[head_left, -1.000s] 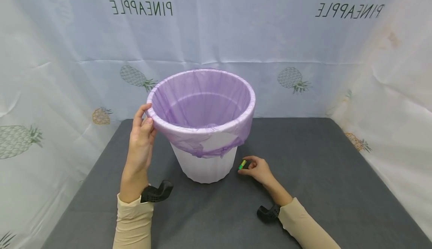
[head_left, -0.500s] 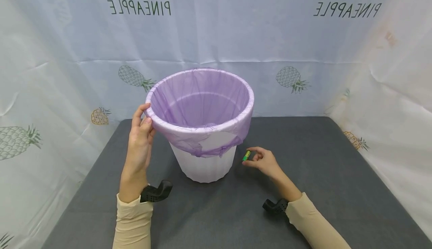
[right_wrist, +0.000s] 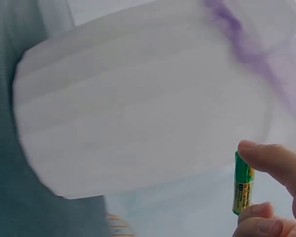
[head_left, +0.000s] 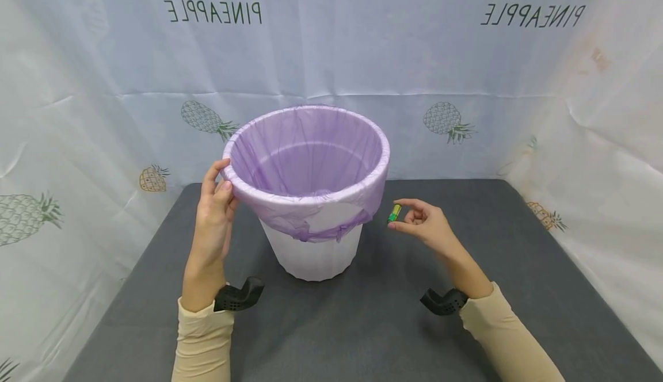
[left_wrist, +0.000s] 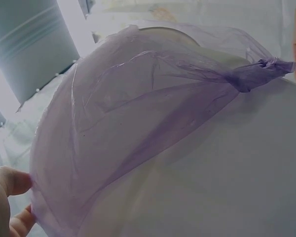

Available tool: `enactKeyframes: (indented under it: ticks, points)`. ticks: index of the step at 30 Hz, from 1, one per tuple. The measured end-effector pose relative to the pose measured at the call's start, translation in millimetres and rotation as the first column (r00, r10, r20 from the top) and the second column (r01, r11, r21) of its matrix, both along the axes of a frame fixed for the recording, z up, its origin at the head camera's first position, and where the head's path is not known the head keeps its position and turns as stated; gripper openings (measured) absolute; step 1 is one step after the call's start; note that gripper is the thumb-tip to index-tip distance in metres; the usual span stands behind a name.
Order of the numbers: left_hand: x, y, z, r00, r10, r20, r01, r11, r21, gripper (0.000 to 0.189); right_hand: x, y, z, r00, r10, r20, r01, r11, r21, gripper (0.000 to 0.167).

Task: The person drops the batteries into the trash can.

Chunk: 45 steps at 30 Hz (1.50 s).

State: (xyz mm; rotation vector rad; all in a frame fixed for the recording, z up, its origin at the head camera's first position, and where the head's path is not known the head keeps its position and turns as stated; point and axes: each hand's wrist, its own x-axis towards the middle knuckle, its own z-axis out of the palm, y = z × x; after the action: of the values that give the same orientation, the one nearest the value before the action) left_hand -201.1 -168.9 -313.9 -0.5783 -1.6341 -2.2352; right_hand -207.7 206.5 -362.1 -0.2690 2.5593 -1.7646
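Observation:
A white trash can [head_left: 313, 258] lined with a purple plastic bag [head_left: 311, 166] stands upright on the dark table. The bag folds over the rim, its bunched edge hanging at the front. My left hand [head_left: 211, 215] holds the left side of the rim, thumb outside; the left wrist view shows its fingertips against the bag-covered wall. To the right of the can, above the table, my right hand [head_left: 429, 226] pinches a small green and yellow battery [right_wrist: 243, 183] end to end between thumb and fingers. The battery is beside the can's outer wall, below rim height.
The grey-black table surface [head_left: 466, 267] extends to both sides and in front of the can. White curtains [head_left: 331, 42] printed with pineapples hang behind and at the sides. Each wrist wears a black camera mount [head_left: 239, 294].
My right hand has lifted the battery up from near the table and moved slightly right, away from the can's base. The left hand stays on the rim, and the can stands still.

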Motion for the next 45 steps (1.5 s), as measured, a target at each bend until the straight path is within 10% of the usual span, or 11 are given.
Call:
enactKeyframes:
  ticks: [45]
  points:
    - [0.7,0.8,1.4,1.000,0.003,0.004,-0.003,1.000,-0.011,0.035,5.4,1,115.8,0.970,0.115,-0.215,-0.168,0.955,-0.246,0.040]
